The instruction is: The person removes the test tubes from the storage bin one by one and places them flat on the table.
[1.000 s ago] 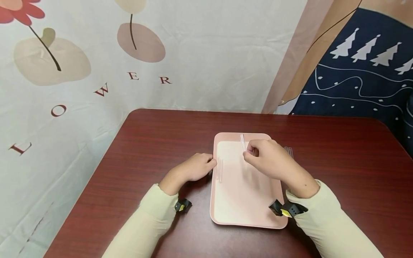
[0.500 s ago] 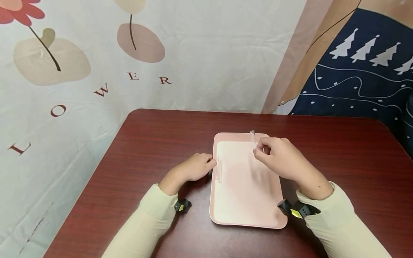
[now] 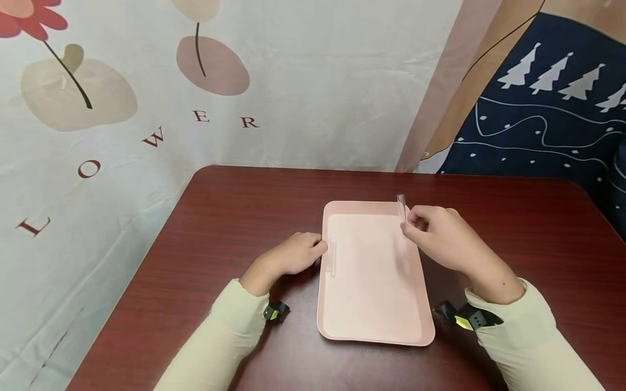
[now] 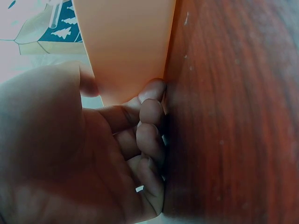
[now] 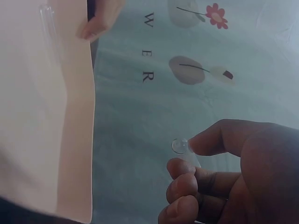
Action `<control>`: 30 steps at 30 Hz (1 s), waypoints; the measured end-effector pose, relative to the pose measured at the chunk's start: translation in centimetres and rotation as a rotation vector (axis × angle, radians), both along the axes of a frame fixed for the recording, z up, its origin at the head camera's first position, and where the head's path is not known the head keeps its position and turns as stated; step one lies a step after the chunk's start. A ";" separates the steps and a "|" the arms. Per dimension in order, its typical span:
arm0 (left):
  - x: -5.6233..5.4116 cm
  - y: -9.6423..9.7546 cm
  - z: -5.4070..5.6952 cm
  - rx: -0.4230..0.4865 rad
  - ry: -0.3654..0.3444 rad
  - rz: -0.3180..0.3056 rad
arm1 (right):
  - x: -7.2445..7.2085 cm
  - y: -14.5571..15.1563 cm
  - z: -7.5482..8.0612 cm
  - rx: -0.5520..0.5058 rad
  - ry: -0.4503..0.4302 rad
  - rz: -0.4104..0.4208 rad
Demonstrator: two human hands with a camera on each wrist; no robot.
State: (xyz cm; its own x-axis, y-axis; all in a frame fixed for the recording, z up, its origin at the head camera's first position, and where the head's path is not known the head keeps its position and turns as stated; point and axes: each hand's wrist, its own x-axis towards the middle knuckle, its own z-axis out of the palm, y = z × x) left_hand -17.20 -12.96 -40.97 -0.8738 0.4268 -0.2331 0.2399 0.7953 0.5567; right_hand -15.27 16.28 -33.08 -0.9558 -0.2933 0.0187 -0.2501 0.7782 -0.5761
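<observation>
"Now, what did the right hand [image 3: 442, 239] hold?"

"It pinched a clear tube [image 3: 401, 207] between thumb and fingertips, close to upright, with the upper end standing free. The tube was by the far right corner of the tray [image 3: 374, 320]; whether above the rim or just outside it, I could not tell from where I stood."

"And the left hand [image 3: 295, 253]?"

"That one held the tray's left side, thumb at the rim, fingers bent against the outer wall and down by the table [image 3: 244, 201]."

"Did anything lie inside?"

"Yes: another tube [image 3: 332, 259], along the left wall, near the left thumb. Possibly more than one; clear against pale pink, they were hard to count."

"Where did the risk sit?"

"Chiefly, in my judgement, in the pinch. The tube looked smooth and only the fingertips held it, so a slackened thumb could have let it drop and roll. A dip of the wrist could have knocked it on the rim."

"And on the left?"

"A tug or lift there could have tilted the tray and set the lying tube rolling. Its faint outline was a further hazard: easily overlooked, easily struck."
</observation>
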 end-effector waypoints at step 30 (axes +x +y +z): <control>-0.1 0.0 -0.2 -0.011 0.008 0.004 | -0.2 4.1 -2.9 0.000 -0.025 -0.051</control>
State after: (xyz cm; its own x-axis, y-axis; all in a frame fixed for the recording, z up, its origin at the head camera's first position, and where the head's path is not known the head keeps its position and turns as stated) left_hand -17.31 -12.93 -41.17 -0.8774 0.4206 -0.2308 0.2411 0.8025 0.5458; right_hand -15.44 20.41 -35.99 -0.9698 -0.2438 -0.0057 -0.1952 0.7898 -0.5815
